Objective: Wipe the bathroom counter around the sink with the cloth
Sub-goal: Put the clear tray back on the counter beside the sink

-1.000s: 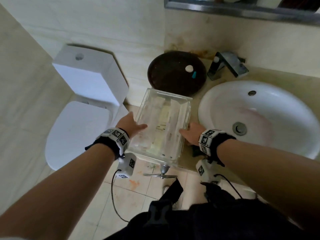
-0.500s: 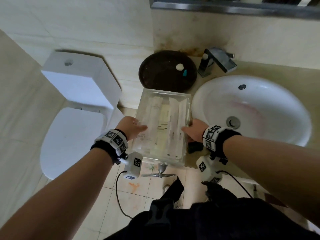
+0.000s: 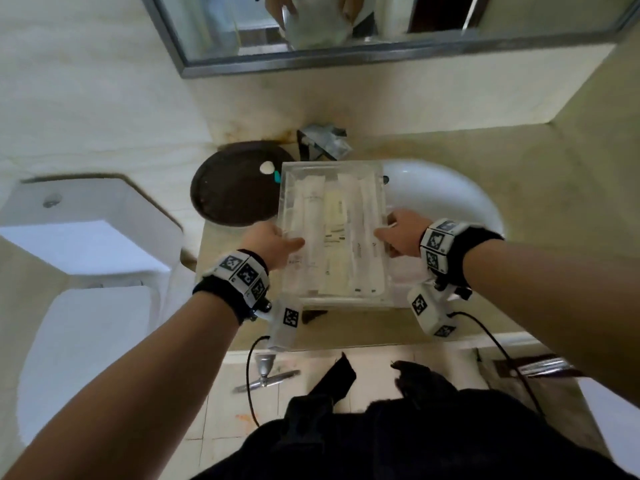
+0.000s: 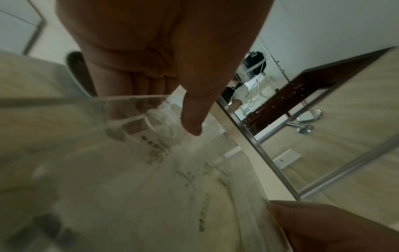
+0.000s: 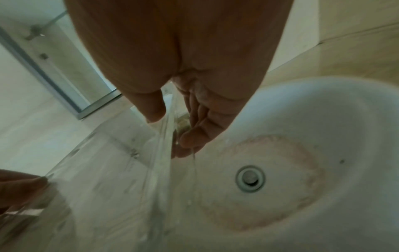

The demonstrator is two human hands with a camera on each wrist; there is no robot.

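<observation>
Both hands grip a clear rectangular plastic tray [image 3: 332, 233] by its long sides. The left hand [image 3: 268, 242] clamps the left wall, thumb lying over the rim inside and fingers [image 4: 121, 105] curled beneath the floor, showing through the plastic in the left wrist view. The right hand [image 3: 401, 237] pinches the right wall, thumb [image 5: 154, 109] inside and fingers [image 5: 200, 129] outside and under. The tray is held level and lifted, partly over the left side of the white oval sink [image 3: 446, 199], whose drain [image 5: 250, 179] shows in the right wrist view beneath the tray's edge. In the tray lie long white wrapped packets [image 3: 313, 216] and a pale yellow one (printing on them is too blurred to read).

The beige stone table [image 3: 540, 188] surrounds the sink. On its left rear corner rests a dark brown round tray [image 3: 228, 188] carrying a small white piece [image 3: 267, 167] and a teal bit [image 3: 277, 175]. A chrome faucet [image 3: 323, 142] stands behind the sink, under a metal-framed mirror [image 3: 363, 60]. A small dark thing, perhaps the cloth [image 3: 313, 313], peeks out under the tray's near edge; I cannot tell for sure. A white toilet [image 3: 86, 271] stands left of the table.
</observation>
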